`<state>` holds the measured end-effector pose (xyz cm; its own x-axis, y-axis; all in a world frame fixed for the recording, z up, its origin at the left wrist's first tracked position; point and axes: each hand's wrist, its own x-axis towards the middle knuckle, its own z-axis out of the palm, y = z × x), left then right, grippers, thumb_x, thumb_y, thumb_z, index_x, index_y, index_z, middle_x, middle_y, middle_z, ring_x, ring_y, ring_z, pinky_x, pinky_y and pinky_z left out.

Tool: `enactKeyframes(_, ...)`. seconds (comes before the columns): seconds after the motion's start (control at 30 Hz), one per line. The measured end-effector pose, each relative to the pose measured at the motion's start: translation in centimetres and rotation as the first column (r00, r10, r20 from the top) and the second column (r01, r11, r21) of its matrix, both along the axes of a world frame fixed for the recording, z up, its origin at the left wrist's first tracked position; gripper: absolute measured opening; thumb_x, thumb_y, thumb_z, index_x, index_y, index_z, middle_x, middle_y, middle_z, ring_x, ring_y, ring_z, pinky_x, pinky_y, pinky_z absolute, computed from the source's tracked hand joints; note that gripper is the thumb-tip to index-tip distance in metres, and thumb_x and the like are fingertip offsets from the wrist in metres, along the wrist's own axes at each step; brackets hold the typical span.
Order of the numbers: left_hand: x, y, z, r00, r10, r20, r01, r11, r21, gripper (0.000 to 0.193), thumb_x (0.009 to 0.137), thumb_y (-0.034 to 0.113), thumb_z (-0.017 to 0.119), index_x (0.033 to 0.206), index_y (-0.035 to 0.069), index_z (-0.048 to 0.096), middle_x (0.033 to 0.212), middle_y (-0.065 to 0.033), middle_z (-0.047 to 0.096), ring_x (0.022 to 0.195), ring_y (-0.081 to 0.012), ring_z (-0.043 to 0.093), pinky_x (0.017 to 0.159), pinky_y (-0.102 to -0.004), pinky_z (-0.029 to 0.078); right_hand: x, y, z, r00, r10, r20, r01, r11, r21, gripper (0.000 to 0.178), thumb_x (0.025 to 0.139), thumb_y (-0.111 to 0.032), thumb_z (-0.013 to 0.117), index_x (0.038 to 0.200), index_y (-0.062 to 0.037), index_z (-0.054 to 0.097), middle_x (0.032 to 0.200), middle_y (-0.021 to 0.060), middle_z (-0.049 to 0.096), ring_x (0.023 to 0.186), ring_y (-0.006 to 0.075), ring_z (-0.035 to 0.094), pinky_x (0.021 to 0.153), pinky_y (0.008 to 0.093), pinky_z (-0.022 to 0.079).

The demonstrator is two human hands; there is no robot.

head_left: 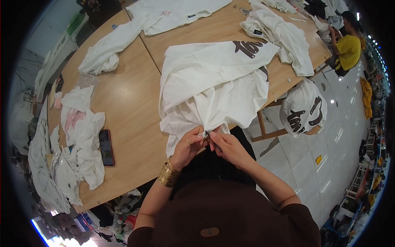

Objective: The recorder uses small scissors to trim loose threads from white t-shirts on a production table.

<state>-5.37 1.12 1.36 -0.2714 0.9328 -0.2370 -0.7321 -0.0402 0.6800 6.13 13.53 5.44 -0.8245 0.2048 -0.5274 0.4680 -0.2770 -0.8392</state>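
A white garment (214, 82) with a dark brown print lies bunched and folded at the table's near edge. My left hand (190, 146) pinches its near edge, a ring on one finger and gold bangles at the wrist. Right beside it, my right hand (228, 148) is closed on the same piece of cloth, thumb against the fingers. The fingertips of both hands nearly meet. A small dark spot shows between them, too small to make out. The cloth rises in gathered creases from the pinched place.
On the wooden table (123, 99) lie more white garments (84, 140), a phone (106, 147) and a white long-sleeved garment (279, 37). A stool draped with printed white cloth (304, 109) stands at the right. Farther off sits a person in a yellow top (349, 51).
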Motion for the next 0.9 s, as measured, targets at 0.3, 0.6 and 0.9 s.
enactKeyframes(0.3, -0.02, -0.14, 0.18, 0.997, 0.015, 0.077, -0.017, 1.0, 0.022, 0.015, 0.081, 0.019, 0.048, 0.076, 0.006, 0.042, 0.079, -0.0033, 0.047, 0.083, -0.0141, 0.047, 0.086, -0.0276, 0.038, 0.11, -0.11, 0.1, 0.999, -0.044, 0.024, 0.046, 0.992, -0.114, 0.046, 0.094, -0.039, 0.039, 0.066, -0.006, 0.051, 0.051, -0.0032, 0.038, 0.046, 0.0053, 0.034, 0.043, 0.0216, 0.026)
enactKeyframes(0.6, -0.06, -0.1, 0.11, 0.989, 0.054, 0.135, -0.061, 0.997, 0.055, 0.014, 0.081, 0.017, 0.047, 0.075, 0.005, 0.043, 0.085, -0.0057, 0.05, 0.088, -0.0155, 0.049, 0.093, -0.0324, 0.036, 0.2, 0.08, 0.32, 1.0, 0.011, 0.018, -0.011, 1.0, 0.001, 0.045, 0.094, -0.039, 0.04, 0.067, -0.005, 0.051, 0.052, -0.0021, 0.038, 0.049, 0.0064, 0.035, 0.046, 0.0222, 0.028)
enactKeyframes(0.9, 0.32, -0.48, -0.14, 0.994, 0.051, 0.099, -0.055, 0.998, 0.033, 0.013, 0.081, 0.017, 0.047, 0.078, 0.006, 0.043, 0.078, -0.0031, 0.047, 0.081, -0.0149, 0.046, 0.086, -0.0291, 0.037, -0.02, -0.39, -0.22, 1.0, 0.006, 0.01, -0.006, 1.0, 0.022, 0.045, 0.094, -0.039, 0.041, 0.065, -0.0057, 0.051, 0.051, -0.0027, 0.037, 0.047, 0.006, 0.033, 0.045, 0.0225, 0.027)
